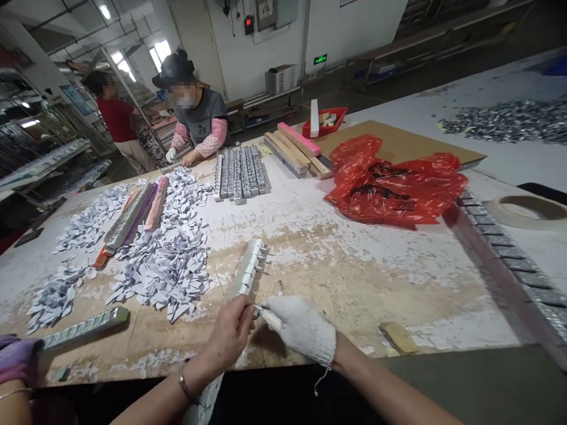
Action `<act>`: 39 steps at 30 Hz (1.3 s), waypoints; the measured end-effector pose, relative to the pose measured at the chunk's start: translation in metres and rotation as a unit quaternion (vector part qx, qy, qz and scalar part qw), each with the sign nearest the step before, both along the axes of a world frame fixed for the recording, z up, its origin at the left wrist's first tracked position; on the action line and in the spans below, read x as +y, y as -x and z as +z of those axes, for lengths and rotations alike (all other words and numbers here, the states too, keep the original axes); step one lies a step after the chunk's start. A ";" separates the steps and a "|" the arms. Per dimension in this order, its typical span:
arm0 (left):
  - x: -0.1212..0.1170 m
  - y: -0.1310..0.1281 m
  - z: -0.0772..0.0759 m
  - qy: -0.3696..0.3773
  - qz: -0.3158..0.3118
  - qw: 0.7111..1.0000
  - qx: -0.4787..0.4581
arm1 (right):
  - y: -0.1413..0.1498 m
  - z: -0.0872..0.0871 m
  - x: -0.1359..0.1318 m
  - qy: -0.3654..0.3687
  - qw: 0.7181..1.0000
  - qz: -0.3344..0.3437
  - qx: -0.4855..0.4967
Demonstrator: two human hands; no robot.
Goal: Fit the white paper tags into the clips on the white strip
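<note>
- The bare left hand pinches the near end of a silver strip of small metal parts lying on the desk.
- The gloved right hand grips that same end.
- A heap of paper scraps lies just left.

Left hand bare, thin metal bracelet at wrist; right hand in white knit glove w/ loose thread at 6 o'clock.

Shiny metal strip; white knitted cloth glove; worn, matt wooden table; glossy red plastic bag
</note>
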State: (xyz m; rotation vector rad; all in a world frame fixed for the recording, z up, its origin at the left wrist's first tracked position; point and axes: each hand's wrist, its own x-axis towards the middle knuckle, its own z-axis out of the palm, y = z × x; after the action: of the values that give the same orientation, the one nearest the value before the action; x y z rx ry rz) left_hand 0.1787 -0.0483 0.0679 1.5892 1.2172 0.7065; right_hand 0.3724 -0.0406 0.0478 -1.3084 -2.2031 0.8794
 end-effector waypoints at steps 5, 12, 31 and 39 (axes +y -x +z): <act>0.033 0.009 -0.010 -0.093 0.006 0.978 0.185 | 0.011 -0.012 0.029 0.063 0.994 -0.024 -0.089; 0.076 0.026 -0.044 -0.170 0.011 0.931 0.324 | 0.036 -0.035 0.059 0.013 0.965 -0.087 -0.245; 0.139 0.068 -0.025 -0.183 -0.004 0.856 0.484 | 0.026 -0.045 0.064 -0.007 0.987 -0.064 -0.148; 0.188 0.088 -0.016 -0.204 0.072 0.812 0.542 | 0.000 -0.099 0.049 -0.022 0.996 -0.084 -0.027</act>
State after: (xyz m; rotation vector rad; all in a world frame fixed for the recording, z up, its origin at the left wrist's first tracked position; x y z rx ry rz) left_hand 0.0907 0.1402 0.0518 2.4079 2.1071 0.0612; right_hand 0.3720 0.0081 -0.0510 -1.4867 -2.1033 0.7363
